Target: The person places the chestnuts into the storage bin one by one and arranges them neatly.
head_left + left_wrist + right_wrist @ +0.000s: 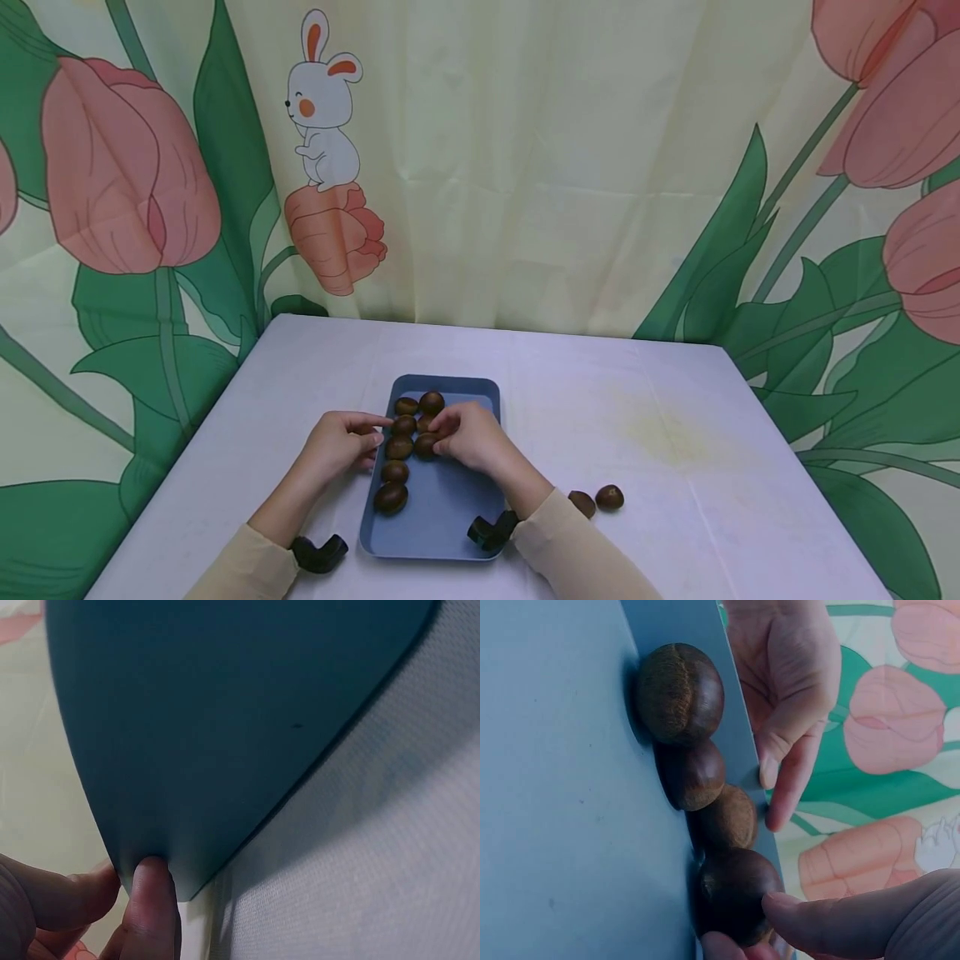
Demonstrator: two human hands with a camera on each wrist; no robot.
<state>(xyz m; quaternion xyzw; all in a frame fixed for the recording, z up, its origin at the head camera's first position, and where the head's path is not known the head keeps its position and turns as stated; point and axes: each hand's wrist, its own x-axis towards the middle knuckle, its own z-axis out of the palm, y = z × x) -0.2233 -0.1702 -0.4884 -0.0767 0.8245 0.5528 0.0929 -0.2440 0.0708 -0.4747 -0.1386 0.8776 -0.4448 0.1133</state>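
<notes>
A blue tray (450,525) holds several brown chestnuts in a row along its left wall, the nearest a large chestnut (391,498). Beside that row, a shorter second row starts at the far end with another chestnut (432,403). My right hand (472,437) pinches a dark chestnut (739,892) between thumb and fingers, low over the tray at the near end of the second row. At the tray's left rim, my left hand (341,446) grips the edge. Its thumb (152,900) presses the outer wall in the left wrist view.
Two loose chestnuts, one (581,503) partly behind the right sleeve and one (610,498) farther right, lie on the white tablecloth (585,400). Black wrist devices (320,554) sit at both cuffs. A printed curtain (510,167) hangs behind the table.
</notes>
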